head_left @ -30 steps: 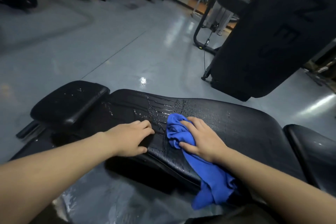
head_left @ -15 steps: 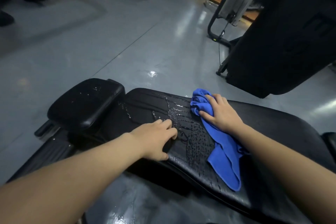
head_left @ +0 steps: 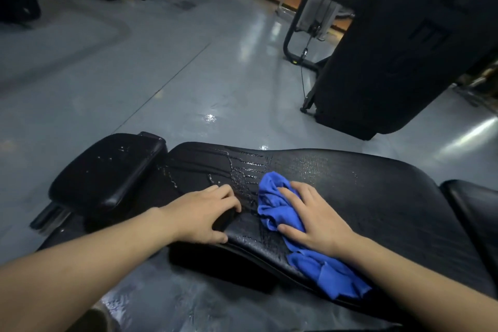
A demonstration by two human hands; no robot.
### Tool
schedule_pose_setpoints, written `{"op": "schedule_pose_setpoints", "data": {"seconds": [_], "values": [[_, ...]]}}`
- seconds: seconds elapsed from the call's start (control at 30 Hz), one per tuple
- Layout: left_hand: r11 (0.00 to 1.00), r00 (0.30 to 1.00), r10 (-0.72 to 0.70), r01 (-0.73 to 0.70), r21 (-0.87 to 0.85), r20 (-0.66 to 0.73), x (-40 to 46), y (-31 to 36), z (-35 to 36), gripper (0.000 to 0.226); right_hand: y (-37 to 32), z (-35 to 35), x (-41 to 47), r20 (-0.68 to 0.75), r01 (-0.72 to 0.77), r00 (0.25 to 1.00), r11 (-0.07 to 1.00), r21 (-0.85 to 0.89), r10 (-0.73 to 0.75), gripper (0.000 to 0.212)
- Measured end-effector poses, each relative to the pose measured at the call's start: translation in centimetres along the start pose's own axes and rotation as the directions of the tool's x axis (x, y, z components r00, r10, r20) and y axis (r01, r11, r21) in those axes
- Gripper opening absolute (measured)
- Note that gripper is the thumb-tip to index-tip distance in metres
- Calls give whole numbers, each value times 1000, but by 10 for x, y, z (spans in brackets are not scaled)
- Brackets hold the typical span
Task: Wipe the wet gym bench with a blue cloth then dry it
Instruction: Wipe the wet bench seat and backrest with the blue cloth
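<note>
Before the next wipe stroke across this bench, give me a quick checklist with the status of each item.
1. Blue cloth under the right hand: ok, the palm and fingers press it onto the pad.
2. Left hand bracing the bench pad: ok, it rests on the near edge, apart from the cloth.
3. Wet patch located: ok, water streaks lie just left of the cloth.
4. Cloth tail on the pad: not ok, it hangs over the near edge.
5. Smaller pad wiped: not ok, droplets show on it.
6. Cloth able to absorb more: cannot tell.
</note>
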State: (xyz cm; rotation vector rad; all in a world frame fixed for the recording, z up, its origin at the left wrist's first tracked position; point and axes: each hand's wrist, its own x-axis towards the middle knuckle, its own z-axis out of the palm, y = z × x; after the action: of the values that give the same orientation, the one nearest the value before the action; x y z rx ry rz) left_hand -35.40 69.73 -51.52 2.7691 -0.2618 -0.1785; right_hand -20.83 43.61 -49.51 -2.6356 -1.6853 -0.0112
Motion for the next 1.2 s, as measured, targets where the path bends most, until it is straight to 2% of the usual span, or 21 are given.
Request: {"op": "schedule_pose_setpoints", "data": {"seconds": [0.27, 0.4, 0.53, 0.6, 0.7, 0.8, 1.03, 1.2], "values": [[994, 995, -90, 92, 52, -49, -22, -10, 6, 70, -52, 11, -17, 8, 86, 996, 994, -60, -86, 79], [986, 988, -150, 153, 73, -38, -24, -21, 8, 71, -72, 30, 9, -20, 131, 991, 984, -122, -135, 82], [976, 981, -191, 192, 100, -21, -21, -25, 8, 66, -69, 41, 47, -86, 155, 983, 986, -62, -160, 78], [976, 981, -194, 195, 98, -18, -20, -29, 7, 71, -56, 43, 70, -120, 149, 981, 988, -51, -154, 77], [982, 984, -175, 177, 71, -35, -21, -36, 8, 83, -29, 43, 109, -127, 91, 987, 994, -54, -97, 77], [987, 988, -150, 153, 57, -46, -21, -40, 10, 86, 1, 42, 147, -87, -9, 996, 999, -54, 4, 80], [991, 992, -120, 122, 54, -43, -15, -48, 8, 86, 37, 37, 204, 100, -261, 962, 964, 48, 256, 67], [991, 993, -114, 117, 60, -42, -15, -49, 8, 87, 31, 37, 196, 72, -226, 972, 974, 11, 224, 72]]}}
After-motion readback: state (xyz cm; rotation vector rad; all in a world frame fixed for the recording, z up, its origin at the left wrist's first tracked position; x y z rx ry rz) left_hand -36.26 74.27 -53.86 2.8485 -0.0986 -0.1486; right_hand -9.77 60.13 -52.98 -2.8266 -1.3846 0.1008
